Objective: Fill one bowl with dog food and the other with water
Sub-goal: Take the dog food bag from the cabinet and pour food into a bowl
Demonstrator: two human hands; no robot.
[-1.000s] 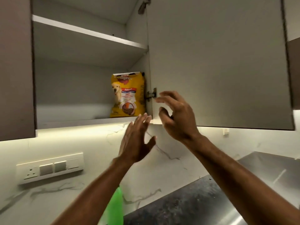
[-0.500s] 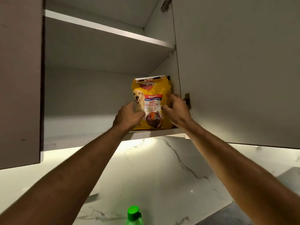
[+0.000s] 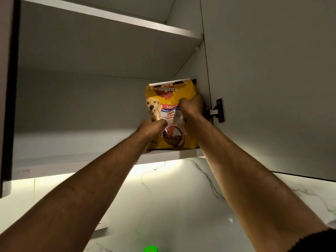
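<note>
A yellow dog food bag [image 3: 168, 96] with a dog's picture stands upright at the right end of the lower shelf [image 3: 76, 160] of an open wall cupboard. My left hand [image 3: 152, 127] grips the bag's front at its lower left. My right hand [image 3: 191, 107] grips the bag's right side, higher up, close to the cupboard wall. Both arms reach up from below. No bowls are in view.
The open cupboard door [image 3: 272, 84] hangs on the right, its hinge [image 3: 218, 110] beside my right hand. An upper shelf [image 3: 109, 14] runs above. A green bottle cap [image 3: 150, 249] shows at the bottom edge, before a lit marble wall [image 3: 172, 197].
Both hands went from open below the shelf to reaching in and closing on the bag. The right hand has shifted higher up the bag's side. The view has moved closer.
</note>
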